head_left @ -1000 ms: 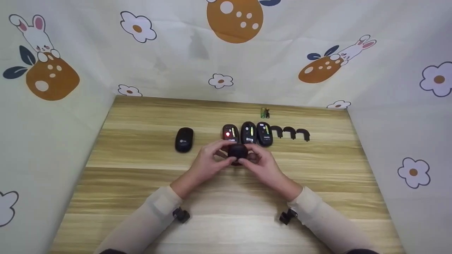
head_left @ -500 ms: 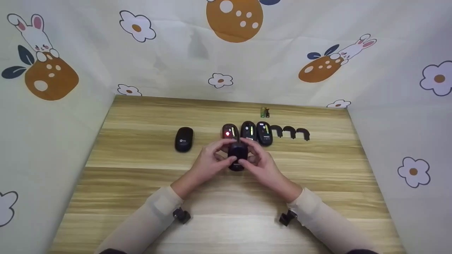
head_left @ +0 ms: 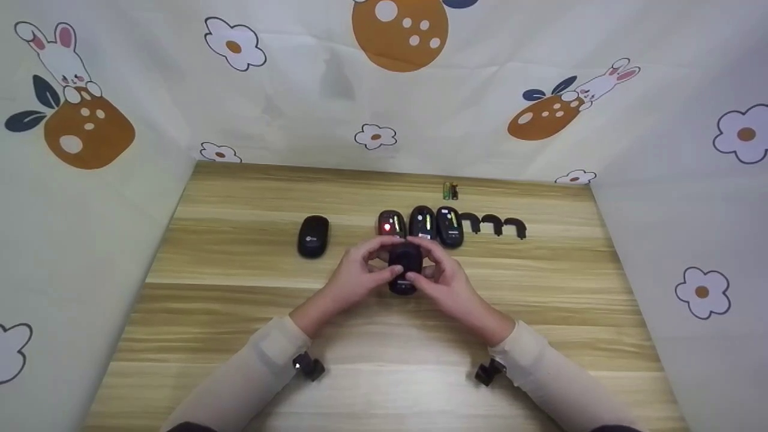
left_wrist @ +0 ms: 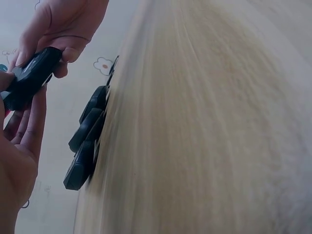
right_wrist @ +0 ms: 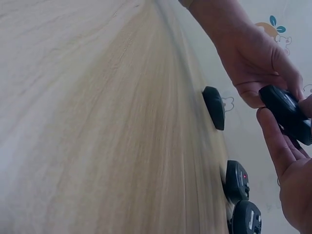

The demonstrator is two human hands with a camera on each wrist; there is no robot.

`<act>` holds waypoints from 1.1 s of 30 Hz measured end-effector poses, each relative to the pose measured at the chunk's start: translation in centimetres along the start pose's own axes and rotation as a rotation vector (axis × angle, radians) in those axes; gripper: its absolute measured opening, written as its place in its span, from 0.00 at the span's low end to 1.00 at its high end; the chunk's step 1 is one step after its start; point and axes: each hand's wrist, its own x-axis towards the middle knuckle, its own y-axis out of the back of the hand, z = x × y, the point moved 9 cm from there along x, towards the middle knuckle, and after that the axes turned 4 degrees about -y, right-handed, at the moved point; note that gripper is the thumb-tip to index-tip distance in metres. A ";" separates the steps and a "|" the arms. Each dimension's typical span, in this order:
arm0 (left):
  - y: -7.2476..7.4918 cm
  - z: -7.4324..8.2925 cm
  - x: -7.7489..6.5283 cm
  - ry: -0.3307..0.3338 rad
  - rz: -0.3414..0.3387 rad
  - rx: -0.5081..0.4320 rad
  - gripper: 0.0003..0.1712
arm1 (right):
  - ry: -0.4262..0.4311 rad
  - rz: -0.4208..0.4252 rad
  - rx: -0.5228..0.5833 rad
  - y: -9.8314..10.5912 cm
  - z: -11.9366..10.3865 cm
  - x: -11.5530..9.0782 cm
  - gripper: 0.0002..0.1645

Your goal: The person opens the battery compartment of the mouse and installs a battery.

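- Left hand (head_left: 363,267): fingers and thumb are curled about the left side of a dark mouse (head_left: 405,259); the thumb presses its upward face.
- Right hand (head_left: 447,273): grips the same mouse from the right side, its thumb set near the left thumb.
- Held mouse: located between both hands, raised off the table as seen in the wrist views. A small pale marking shows on the face below the thumbs.
- Beyond the hands: three mice lie underside up, side by side, each with a yellow-green battery visible. The left mouse (head_left: 392,223) shows a red light; the middle mouse (head_left: 423,222) and right mouse (head_left: 450,227) follow.
- Right of this row: three curved black covers (head_left: 492,224) are set in a line, the first just beside the right mouse.
- Behind the row: two loose batteries (head_left: 450,191) lie next to each other.
- Left of the row, well apart: one black mouse (head_left: 313,237) rests top side up, with a pale logo.
- Support surface: wood-grain table (head_left: 384,366).
- Surround: pale cloth (head_left: 300,108) printed with flowers, rabbits and orange fruit.
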 end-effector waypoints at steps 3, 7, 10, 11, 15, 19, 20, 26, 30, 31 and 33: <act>-0.1 0.1 0.0 0.011 -0.010 -0.008 0.30 | -0.003 -0.004 -0.016 0.0 -0.2 0.0 0.40; -0.3 0.0 0.0 0.021 -0.027 -0.028 0.29 | -0.029 -0.005 -0.047 0.2 -0.2 0.0 0.38; -0.5 -0.1 0.0 0.031 -0.038 -0.044 0.28 | -0.043 -0.008 -0.078 0.4 -0.4 0.0 0.36; -0.6 -0.1 0.0 0.034 -0.040 -0.047 0.28 | -0.042 -0.010 -0.090 0.4 -0.5 0.0 0.36; -0.6 -0.3 0.0 0.044 -0.035 -0.044 0.28 | -0.027 -0.025 -0.139 0.4 -0.9 0.1 0.35; -0.6 -0.4 0.0 0.042 -0.036 -0.037 0.28 | -0.021 -0.032 -0.162 0.4 -1.2 0.1 0.34; -0.7 -0.4 0.1 0.041 -0.037 -0.037 0.28 | -0.022 -0.033 -0.159 0.4 -1.3 0.1 0.33; -0.7 -0.3 0.1 0.040 -0.041 -0.021 0.28 | -0.036 -0.036 -0.141 0.5 -1.4 0.1 0.32; -0.9 -0.1 0.1 0.038 -0.048 -0.015 0.29 | -0.043 -0.024 -0.141 0.7 -1.4 0.1 0.31; -0.9 -0.1 0.1 0.039 -0.049 -0.017 0.29 | -0.042 -0.021 -0.142 0.8 -1.4 0.1 0.30; -1.0 -0.1 0.2 0.034 -0.050 -0.017 0.29 | -0.040 -0.014 -0.152 0.9 -1.4 0.1 0.30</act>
